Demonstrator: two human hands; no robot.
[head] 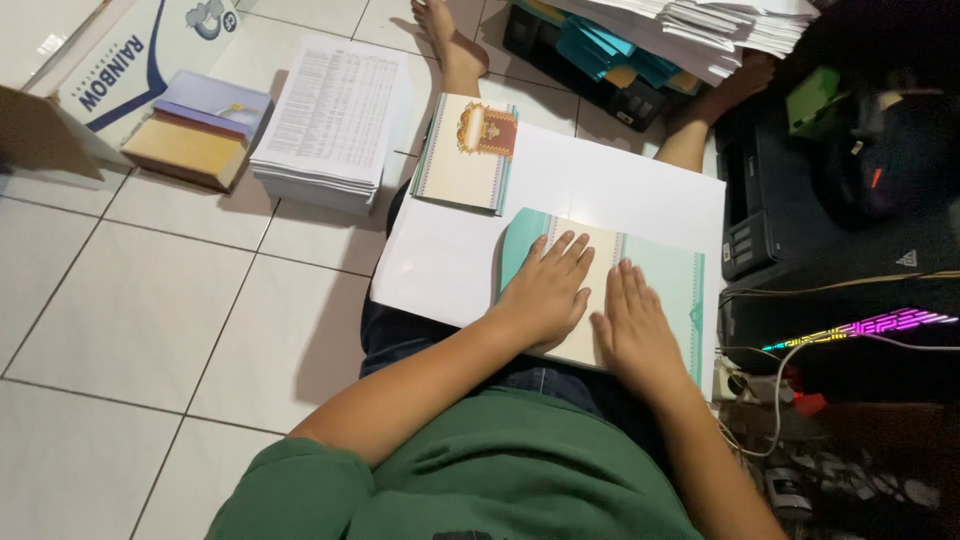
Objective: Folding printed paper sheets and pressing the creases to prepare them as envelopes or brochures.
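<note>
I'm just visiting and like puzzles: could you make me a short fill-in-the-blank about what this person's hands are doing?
1. Both hands, left hand and right hand, press flat on a cream and ____ sheet.
2. That sheet lies on a large ____ board.
3. The stack of printed pages rests on the ____ floor.

Missing words: teal; white; tiled

Both hands flat, palms down: left (545,295), right (632,325), fingers apparently together.
</note>
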